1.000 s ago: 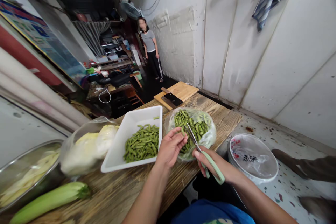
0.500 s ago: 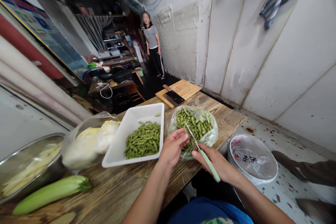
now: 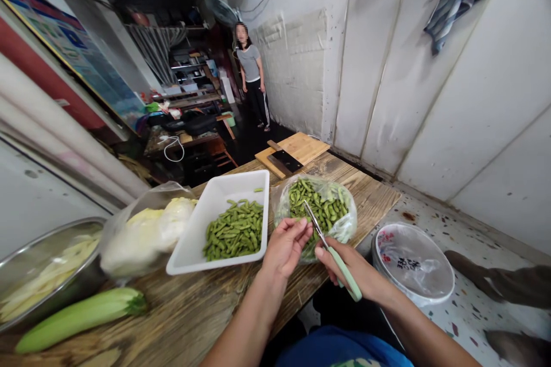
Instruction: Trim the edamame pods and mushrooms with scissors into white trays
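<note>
My right hand [image 3: 348,266] is closed round the green handles of a pair of scissors [image 3: 345,273], its blades pointing up and left over a clear plastic bag [image 3: 349,223] of edamame pods [image 3: 321,198]. Right beside the blades, my left hand [image 3: 287,245] pinches a green pod [image 3: 303,220], mostly hidden by the fingertips. Left of the bag, a white plastic tray [image 3: 189,252] holds a heap of edamame pods [image 3: 236,230], and one pod lies apart near its far wall.
A cleaver [image 3: 284,159] lies on a cutting board [image 3: 307,149] at the table's far end. Cabbages in a bag [image 3: 142,235], a steel bowl [image 3: 92,235] and a zucchini [image 3: 81,318] are at left. A lined bucket [image 3: 413,261] stands right. One person [image 3: 251,74] stands behind.
My left hand has turned slightly, and the pod now shows between its fingertips near the blades. The scissors' handles are spread a little wider in my right hand.
</note>
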`<state>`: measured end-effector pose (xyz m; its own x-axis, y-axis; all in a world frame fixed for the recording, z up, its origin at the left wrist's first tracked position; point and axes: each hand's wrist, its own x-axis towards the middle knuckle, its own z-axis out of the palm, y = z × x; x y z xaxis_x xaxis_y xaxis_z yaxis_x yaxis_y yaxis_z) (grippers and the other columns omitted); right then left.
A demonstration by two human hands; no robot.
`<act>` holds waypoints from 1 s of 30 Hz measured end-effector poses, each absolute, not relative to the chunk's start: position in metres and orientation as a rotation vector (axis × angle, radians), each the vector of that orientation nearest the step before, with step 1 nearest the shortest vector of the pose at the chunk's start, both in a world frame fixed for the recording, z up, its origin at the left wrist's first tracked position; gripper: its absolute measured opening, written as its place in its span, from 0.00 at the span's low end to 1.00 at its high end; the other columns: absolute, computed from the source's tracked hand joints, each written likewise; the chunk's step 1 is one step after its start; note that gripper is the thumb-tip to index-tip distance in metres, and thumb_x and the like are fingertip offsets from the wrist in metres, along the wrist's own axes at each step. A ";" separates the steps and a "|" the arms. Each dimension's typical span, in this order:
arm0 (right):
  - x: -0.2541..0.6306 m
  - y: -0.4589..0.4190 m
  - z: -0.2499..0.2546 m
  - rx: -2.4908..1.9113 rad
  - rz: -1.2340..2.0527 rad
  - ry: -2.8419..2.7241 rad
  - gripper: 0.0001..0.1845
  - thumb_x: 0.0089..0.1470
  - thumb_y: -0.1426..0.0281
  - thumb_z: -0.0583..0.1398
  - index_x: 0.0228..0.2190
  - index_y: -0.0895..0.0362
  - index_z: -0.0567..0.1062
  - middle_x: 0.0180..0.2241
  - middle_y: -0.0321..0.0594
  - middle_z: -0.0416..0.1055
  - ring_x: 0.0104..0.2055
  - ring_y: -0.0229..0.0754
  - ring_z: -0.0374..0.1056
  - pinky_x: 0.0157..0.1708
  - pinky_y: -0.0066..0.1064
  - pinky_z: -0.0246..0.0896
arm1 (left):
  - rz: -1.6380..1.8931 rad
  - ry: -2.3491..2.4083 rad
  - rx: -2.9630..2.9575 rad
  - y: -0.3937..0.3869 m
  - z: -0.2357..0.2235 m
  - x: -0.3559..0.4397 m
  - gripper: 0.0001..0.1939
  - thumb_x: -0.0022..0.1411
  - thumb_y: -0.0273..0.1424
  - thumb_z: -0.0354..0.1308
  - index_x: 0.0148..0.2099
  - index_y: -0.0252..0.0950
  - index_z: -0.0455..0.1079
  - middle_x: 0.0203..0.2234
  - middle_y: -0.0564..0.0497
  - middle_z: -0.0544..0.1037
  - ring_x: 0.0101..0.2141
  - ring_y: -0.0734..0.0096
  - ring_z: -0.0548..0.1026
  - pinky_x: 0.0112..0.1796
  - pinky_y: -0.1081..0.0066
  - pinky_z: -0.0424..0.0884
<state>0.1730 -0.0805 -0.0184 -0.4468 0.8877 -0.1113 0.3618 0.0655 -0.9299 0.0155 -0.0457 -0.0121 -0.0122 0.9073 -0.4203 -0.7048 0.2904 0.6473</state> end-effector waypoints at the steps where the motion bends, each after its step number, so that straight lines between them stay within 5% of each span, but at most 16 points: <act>1: 0.173 -0.080 -0.019 -1.242 1.375 -1.851 0.26 0.62 0.44 0.51 0.30 0.54 0.64 0.20 0.33 0.65 0.21 0.37 0.62 0.23 0.28 0.58 | 1.300 0.911 0.289 -0.046 -0.013 0.016 0.14 0.51 0.15 0.69 0.24 0.31 0.68 0.22 0.51 0.79 0.28 0.76 0.79 0.34 0.78 0.77; 16: 0.179 -0.080 -0.023 -1.200 1.419 -1.815 0.31 0.60 0.38 0.48 0.29 0.55 0.63 0.20 0.32 0.64 0.20 0.35 0.62 0.22 0.28 0.60 | 1.356 0.895 0.368 -0.050 -0.013 0.022 0.16 0.42 0.22 0.77 0.25 0.32 0.69 0.22 0.52 0.78 0.27 0.77 0.78 0.33 0.78 0.76; 23: 0.179 -0.083 -0.024 -1.292 1.554 -1.724 0.35 0.53 0.33 0.50 0.27 0.54 0.61 0.16 0.27 0.59 0.13 0.33 0.57 0.12 0.24 0.51 | 1.344 0.937 0.410 -0.053 -0.020 0.021 0.17 0.39 0.24 0.76 0.26 0.32 0.69 0.23 0.52 0.78 0.28 0.75 0.77 0.35 0.75 0.75; 28: 0.181 -0.082 -0.022 -1.140 1.711 -1.564 0.37 0.52 0.32 0.49 0.34 0.55 0.64 0.20 0.30 0.63 0.18 0.34 0.62 0.20 0.27 0.59 | 1.590 1.450 0.803 -0.043 -0.018 -0.035 0.08 0.48 0.28 0.66 0.33 0.36 0.71 0.25 0.53 0.76 0.29 0.68 0.76 0.39 0.64 0.74; 30: 0.186 -0.081 -0.022 -1.082 1.751 -1.540 0.37 0.54 0.34 0.49 0.37 0.57 0.65 0.21 0.31 0.65 0.21 0.35 0.64 0.23 0.28 0.60 | 1.550 1.866 1.177 -0.037 -0.012 -0.063 0.09 0.49 0.26 0.63 0.36 0.37 0.75 0.32 0.48 0.79 0.39 0.59 0.76 0.49 0.56 0.70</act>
